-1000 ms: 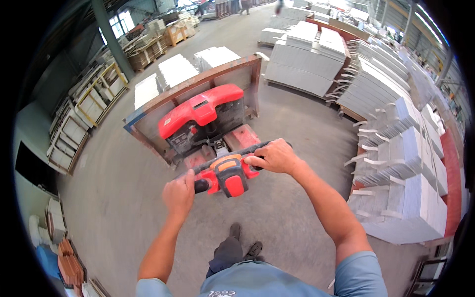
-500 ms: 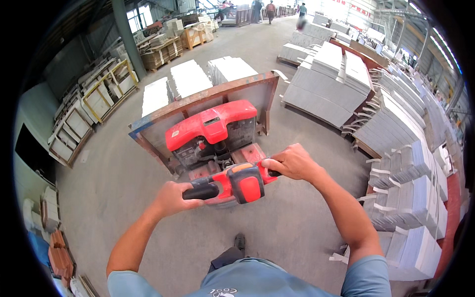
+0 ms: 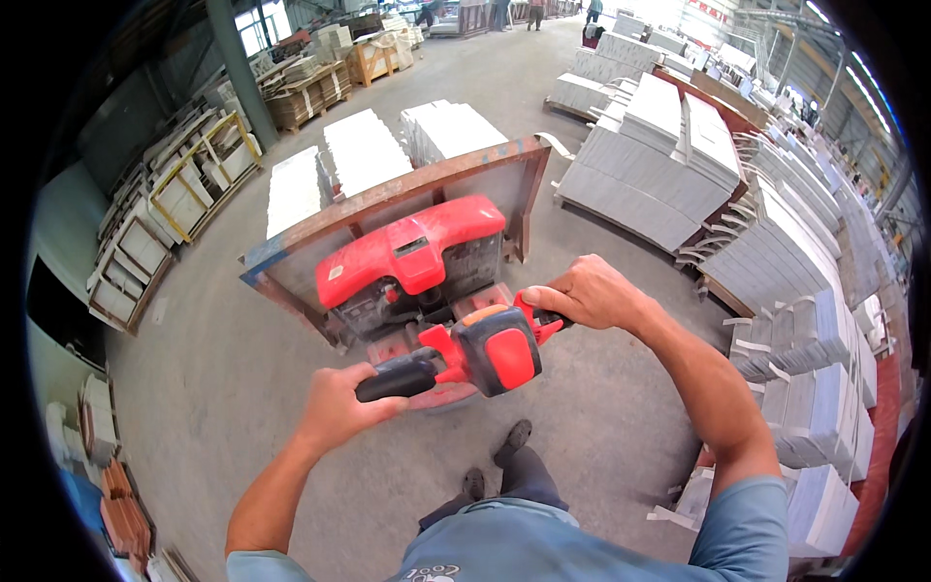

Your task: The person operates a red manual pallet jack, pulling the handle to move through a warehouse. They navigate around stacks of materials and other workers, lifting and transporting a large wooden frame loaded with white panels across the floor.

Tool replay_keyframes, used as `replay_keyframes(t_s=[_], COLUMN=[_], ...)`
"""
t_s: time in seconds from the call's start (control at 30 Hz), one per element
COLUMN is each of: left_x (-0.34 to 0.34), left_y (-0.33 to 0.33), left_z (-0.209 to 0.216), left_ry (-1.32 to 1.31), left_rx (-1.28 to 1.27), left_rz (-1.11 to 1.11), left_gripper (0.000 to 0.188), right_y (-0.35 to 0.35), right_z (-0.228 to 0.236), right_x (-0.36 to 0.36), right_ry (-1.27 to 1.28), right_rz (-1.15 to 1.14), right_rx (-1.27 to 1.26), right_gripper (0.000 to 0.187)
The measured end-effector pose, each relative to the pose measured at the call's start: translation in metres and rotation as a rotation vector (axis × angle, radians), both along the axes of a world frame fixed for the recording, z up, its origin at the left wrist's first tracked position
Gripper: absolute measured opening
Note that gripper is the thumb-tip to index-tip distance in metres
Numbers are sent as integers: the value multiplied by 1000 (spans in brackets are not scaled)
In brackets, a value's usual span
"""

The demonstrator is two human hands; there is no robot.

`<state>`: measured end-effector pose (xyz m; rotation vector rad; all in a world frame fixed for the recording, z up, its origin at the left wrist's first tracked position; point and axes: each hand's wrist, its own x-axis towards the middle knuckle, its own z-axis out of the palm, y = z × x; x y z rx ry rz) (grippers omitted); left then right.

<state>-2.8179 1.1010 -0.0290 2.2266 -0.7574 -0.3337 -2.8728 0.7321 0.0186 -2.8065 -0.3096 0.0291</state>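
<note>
A red and black electric pallet truck (image 3: 411, 254) stands in front of me, its control handle (image 3: 497, 351) tilted toward my body. My left hand (image 3: 346, 400) is closed round the black grip on the handle's left side. On the other side, my right hand (image 3: 593, 293) wraps the right grip, thumb near the red part. Past the truck's red cover rises a rusty metal frame (image 3: 393, 199). White stone slabs (image 3: 366, 152) stand in stacks behind that frame. The truck's forks are hidden.
Strapped stacks of grey slabs (image 3: 648, 173) line the right side, and more bundles (image 3: 805, 412) stand close to my right arm. At left are a yellow rack (image 3: 206, 184) of slabs and a green column (image 3: 242, 73). Several people are far off along the concrete floor (image 3: 233, 373).
The handle has swung a little to the right with both hands on it. A second shoe has come into view below. The slab stacks at right have shifted slightly in the picture.
</note>
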Motion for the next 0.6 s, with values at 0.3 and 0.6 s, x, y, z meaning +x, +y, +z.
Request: replay_keyframes(t_s=[0.3, 0.6], left_x=[9, -6], left_y=[3, -21], left_z=[-2, -36], left_ry=[-107, -199], left_rx=[72, 6], left_rz=[-17, -2], left_gripper=[51, 47], right_y=[2, -29], right_z=[-2, -31], right_x=[5, 5], right_ry=[5, -2], right_rz=[-18, 65], right_rx=[23, 128], right_gripper=[64, 71])
